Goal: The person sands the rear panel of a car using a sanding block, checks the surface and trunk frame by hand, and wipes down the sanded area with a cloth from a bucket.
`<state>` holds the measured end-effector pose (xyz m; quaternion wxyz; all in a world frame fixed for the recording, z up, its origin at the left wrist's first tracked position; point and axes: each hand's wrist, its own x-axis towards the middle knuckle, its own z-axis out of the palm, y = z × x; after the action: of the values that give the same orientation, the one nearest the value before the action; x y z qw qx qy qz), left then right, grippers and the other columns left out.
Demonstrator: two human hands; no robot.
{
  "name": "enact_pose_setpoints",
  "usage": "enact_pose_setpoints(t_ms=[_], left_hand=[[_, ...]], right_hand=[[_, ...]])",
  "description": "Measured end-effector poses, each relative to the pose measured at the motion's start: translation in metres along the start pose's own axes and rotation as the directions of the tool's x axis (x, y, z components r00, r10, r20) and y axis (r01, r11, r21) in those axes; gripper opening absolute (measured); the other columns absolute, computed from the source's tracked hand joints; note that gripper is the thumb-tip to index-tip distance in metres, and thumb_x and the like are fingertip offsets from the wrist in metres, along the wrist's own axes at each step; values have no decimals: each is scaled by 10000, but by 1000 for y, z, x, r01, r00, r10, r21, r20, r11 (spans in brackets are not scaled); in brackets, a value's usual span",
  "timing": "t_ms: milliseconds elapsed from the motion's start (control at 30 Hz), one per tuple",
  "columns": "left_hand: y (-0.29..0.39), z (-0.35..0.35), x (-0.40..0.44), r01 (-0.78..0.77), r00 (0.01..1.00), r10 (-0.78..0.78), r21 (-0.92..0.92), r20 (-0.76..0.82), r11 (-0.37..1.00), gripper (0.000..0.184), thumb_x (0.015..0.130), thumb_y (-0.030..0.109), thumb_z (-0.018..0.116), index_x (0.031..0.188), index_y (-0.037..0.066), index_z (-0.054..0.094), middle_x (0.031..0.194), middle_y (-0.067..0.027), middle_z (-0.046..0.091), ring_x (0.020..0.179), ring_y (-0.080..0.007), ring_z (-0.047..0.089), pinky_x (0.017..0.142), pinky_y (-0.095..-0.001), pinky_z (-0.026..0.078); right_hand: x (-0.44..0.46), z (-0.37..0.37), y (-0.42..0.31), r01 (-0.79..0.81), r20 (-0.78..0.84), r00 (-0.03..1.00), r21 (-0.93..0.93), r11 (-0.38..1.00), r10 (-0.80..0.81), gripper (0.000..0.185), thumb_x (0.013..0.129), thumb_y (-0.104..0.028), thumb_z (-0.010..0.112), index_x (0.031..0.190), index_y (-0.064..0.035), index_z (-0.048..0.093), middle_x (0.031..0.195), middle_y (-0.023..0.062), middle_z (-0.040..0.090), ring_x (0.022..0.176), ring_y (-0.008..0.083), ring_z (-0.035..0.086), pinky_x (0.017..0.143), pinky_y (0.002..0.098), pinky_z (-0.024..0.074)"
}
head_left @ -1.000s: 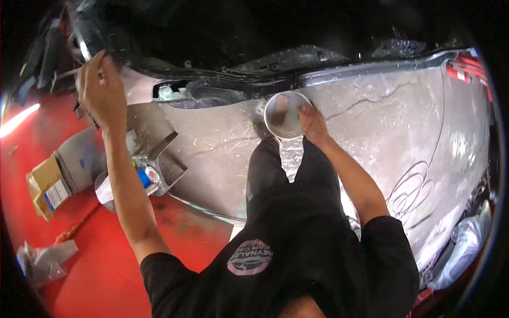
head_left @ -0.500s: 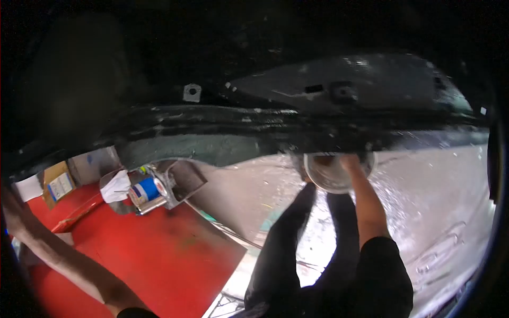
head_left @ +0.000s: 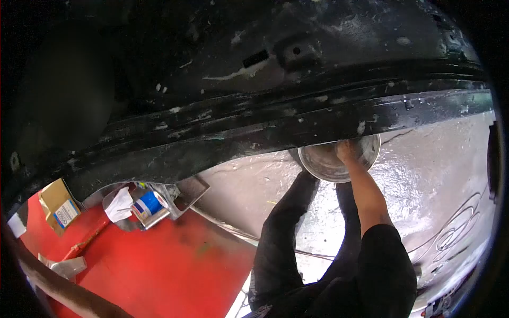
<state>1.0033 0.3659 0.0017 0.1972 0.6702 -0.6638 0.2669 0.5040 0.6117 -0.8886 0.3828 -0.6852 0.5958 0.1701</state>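
Note:
My right hand [head_left: 347,151] is down inside a round bucket [head_left: 367,151] with a pale rim, its fingers curled closed. What it holds, if anything, I cannot make out. The bucket is at floor level by my legs, its far side hidden behind a large dark vehicle body panel [head_left: 297,124]. That panel spans the view above, with pale scuffs and drips on it. My left forearm [head_left: 58,283] stretches out along the lower left; its hand lies beyond the visible edge.
A red surface [head_left: 175,254] at the left bears a blue-labelled can or roll [head_left: 147,205], a white cloth [head_left: 119,204], a cardboard box [head_left: 59,206] and crumpled plastic [head_left: 64,266]. A coiled hose or cable [head_left: 453,233] lies on the wet floor [head_left: 419,175] at the right.
The view has tilted and shifted, so the panel sits at a slant and more of the bucket shows. My right hand stays in the bucket; my left forearm sits lower in view.

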Motion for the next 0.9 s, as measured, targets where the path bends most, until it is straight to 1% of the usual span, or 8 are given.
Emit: enact_pose_setpoints(t_ms=[133,333,433,633,700,767,833,900], left_hand=[[3,-2,-1,26,997,-20,79,-70,997,237,887,139,574,905,-19,749,854,-81,676,714,-206,570,692,-376,501],[-3,-11,7,42,976,31,323,-217,946,311,931,224,583,969,-35,751,992,-131,683,855,-251,603,789,-444,520],[8,-8,7,39,990,19,397,-141,917,301,918,225,588,942,-29,747,973,-131,687,822,-245,600,762,-439,517],[20,8,-7,69,995,-55,168,-82,983,301,900,231,594,931,-24,750,941,-121,691,784,-236,595,733,-435,512],[14,-33,12,229,945,-215,-28,248,973,296,891,232,596,922,-18,751,921,-108,691,765,-231,592,720,-431,509],[14,-35,8,230,945,-218,-22,246,973,295,885,233,597,919,-17,750,908,-102,687,760,-229,591,715,-432,508],[19,4,-8,62,995,-46,199,-86,978,299,883,233,595,921,-22,746,903,-103,680,767,-232,594,717,-437,509],[-14,-33,20,331,942,-305,230,-138,915,369,919,266,583,978,-62,743,961,-155,706,821,-262,619,753,-450,517]], right_hand=[[18,-15,-19,106,-327,929,-218,970,-175,402,951,-157,587,1346,-97,639,1385,217,605,1214,443,611,1025,584,485],[48,8,14,65,-250,963,-128,990,-96,419,938,-172,606,1347,-85,636,1359,230,616,1199,448,618,1020,573,491],[57,19,4,44,-208,976,-87,995,-62,428,932,-180,616,1348,-80,634,1346,236,621,1191,451,622,1018,568,493],[62,-19,-14,19,-169,985,-48,999,-27,449,919,-196,635,1349,-69,631,1320,249,632,1176,456,629,1013,558,499],[61,-32,-3,6,-192,981,-53,999,-16,456,914,-201,641,1349,-65,630,1311,253,635,1170,458,631,1012,555,501],[64,-35,12,-12,-203,979,-58,998,0,463,910,-206,648,1350,-61,629,1302,257,639,1165,459,634,1010,552,503],[70,-27,24,-20,-206,978,-52,998,9,471,906,-212,654,1350,-57,628,1294,262,642,1160,461,636,1008,548,505],[72,-11,32,-30,-194,981,-39,999,22,479,901,-217,660,1351,-54,626,1285,266,646,1155,463,638,1007,545,506]])
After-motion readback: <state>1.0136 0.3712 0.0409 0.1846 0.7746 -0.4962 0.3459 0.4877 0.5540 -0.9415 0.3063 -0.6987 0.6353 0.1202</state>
